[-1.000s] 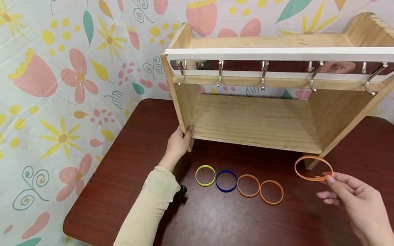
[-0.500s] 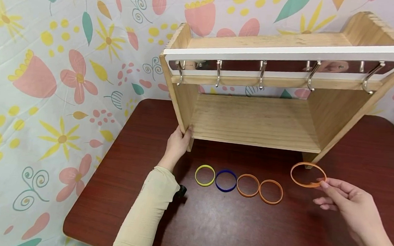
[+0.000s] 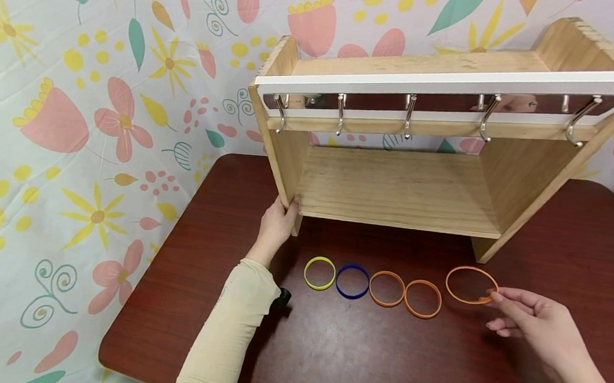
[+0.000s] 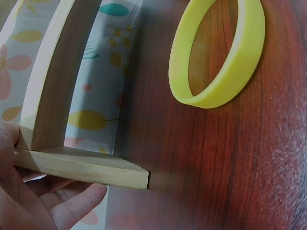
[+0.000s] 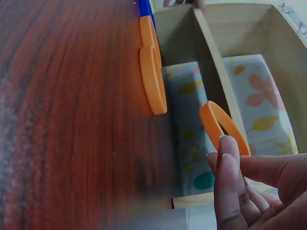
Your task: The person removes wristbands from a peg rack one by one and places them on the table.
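Observation:
A wooden shelf rack (image 3: 401, 190) with a white-edged top rail stands at the back of the table. My left hand (image 3: 276, 225) grips the lower front of its left side panel, as the left wrist view also shows. At the right, my right hand (image 3: 542, 327) pinches an orange wristband (image 5: 210, 122) between thumb and fingertips, in front of the rack's right foot. On the table lie a yellow wristband (image 4: 248, 52), a blue wristband (image 3: 351, 298) and two more orange wristbands, the nearer one (image 5: 151, 84) closest to my right hand.
Several metal hooks (image 3: 408, 121) stick out from the rack's top rail. The dark red-brown table (image 3: 353, 357) reaches under the rack and toward me. Behind it hangs a flower-patterned cloth (image 3: 134, 51).
My right hand has moved left and down with the pinched orange wristband, away from the rack's right foot and closer to the row of wristbands. The left hand has stayed on the rack.

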The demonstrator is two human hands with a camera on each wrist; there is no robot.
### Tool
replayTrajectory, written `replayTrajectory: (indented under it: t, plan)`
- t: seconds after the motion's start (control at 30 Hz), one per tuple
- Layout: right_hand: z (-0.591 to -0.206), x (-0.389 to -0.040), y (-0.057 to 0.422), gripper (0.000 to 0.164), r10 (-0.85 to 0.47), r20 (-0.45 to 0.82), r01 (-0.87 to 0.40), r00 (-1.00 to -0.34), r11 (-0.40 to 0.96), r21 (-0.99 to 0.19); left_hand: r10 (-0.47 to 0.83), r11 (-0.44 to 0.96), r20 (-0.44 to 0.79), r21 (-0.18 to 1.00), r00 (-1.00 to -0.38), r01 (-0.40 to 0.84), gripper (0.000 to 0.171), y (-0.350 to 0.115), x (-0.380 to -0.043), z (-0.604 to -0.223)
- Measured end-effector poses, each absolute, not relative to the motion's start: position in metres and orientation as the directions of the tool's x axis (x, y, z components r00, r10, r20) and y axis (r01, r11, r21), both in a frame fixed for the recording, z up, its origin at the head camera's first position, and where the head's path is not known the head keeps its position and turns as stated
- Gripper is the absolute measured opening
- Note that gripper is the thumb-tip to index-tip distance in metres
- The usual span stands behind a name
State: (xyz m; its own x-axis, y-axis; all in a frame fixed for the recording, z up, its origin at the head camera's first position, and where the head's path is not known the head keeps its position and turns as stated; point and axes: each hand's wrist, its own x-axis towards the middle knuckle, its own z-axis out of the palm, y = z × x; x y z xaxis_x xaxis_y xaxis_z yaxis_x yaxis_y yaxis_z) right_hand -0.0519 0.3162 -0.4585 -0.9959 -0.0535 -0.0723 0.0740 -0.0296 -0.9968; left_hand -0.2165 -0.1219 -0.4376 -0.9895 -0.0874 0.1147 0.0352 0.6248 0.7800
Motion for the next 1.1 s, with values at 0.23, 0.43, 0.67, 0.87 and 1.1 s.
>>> replayTrajectory:
  t: [0.23,0.43,0.67,0.87,1.1]
  plan:
    - [-0.463,-0.052,0.318,0.029,-0.081,-0.095,0.091,-0.992,0.054,-0.994,-0.088,0.628,0.111,0.777,-0.99,0.031,0.042,-0.122,-0.217,-0.438]
    - [-0.467,-0.053,0.319,0.029,-0.091,-0.124,0.106,-0.988,0.185,-0.977,-0.089,0.626,0.113,0.779,-0.99,0.033,0.042,-0.122,-0.217,-0.437]
    - [-0.47,-0.053,0.32,0.025,-0.089,-0.185,0.157,-0.979,0.251,-0.955,-0.088,0.629,0.116,0.777,-0.989,0.035,0.042,-0.123,-0.217,-0.437]
    - [-0.469,-0.052,0.319,0.026,-0.091,-0.212,0.18,-0.973,0.273,-0.945,-0.089,0.628,0.117,0.778,-0.989,0.036,0.042,-0.123,-0.217,-0.438]
    - [-0.467,-0.05,0.315,0.03,-0.088,-0.245,0.21,-0.965,0.298,-0.931,-0.093,0.627,0.116,0.779,-0.989,0.032,0.041,-0.122,-0.217,-0.437]
